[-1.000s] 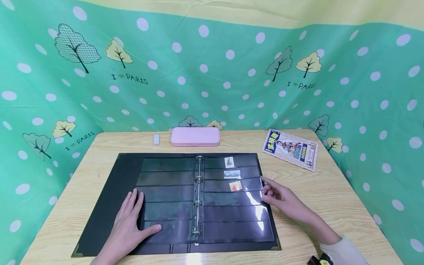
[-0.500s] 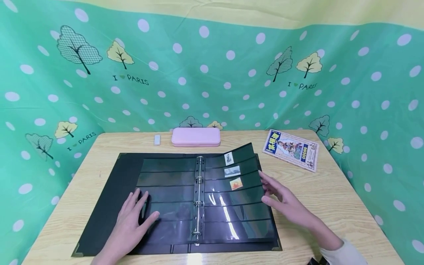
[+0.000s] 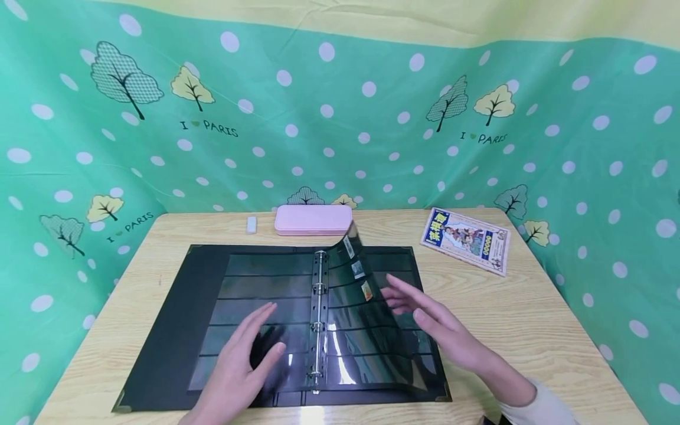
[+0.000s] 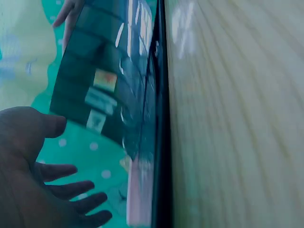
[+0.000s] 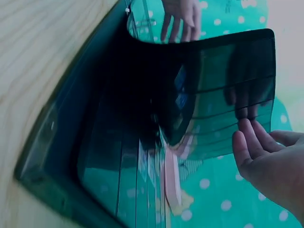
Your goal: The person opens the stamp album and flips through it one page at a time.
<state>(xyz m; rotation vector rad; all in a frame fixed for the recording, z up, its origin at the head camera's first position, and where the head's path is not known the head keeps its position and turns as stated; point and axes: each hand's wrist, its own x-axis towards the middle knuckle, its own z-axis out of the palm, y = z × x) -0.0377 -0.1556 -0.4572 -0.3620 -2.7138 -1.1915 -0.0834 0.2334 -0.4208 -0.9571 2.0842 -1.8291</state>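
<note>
A black ring binder (image 3: pixel 154 330) of stamp pages lies spread on the table. Its right-hand pocket page (image 3: pixel 350 330) stands lifted and bowed over toward the rings (image 3: pixel 317 327). Three stamps sit in that page's upper pockets, the lowest an orange stamp (image 3: pixel 367 290). Behind the raised page, my right hand (image 3: pixel 438 324) has its fingers extended; in the right wrist view the fingertips (image 5: pixel 244 126) touch the page's back. My left hand (image 3: pixel 241 360) is over the left pocket page (image 3: pixel 265 283), thumb spread from the fingers, holding nothing. Another dark pocket page (image 3: pixel 395 264) shows underneath.
Behind the binder are a pink case (image 3: pixel 313 219) and a small whitish block (image 3: pixel 251 224). An illustrated booklet (image 3: pixel 466 240) lies at the back right of the wooden table (image 3: pixel 536 330). A green dotted cloth (image 3: pixel 340 136) hangs around the table's back and sides.
The right-hand page has risen from flat and curled leftward, with my right hand moving left behind it. My left hand has shifted right from the left page's outer edge.
</note>
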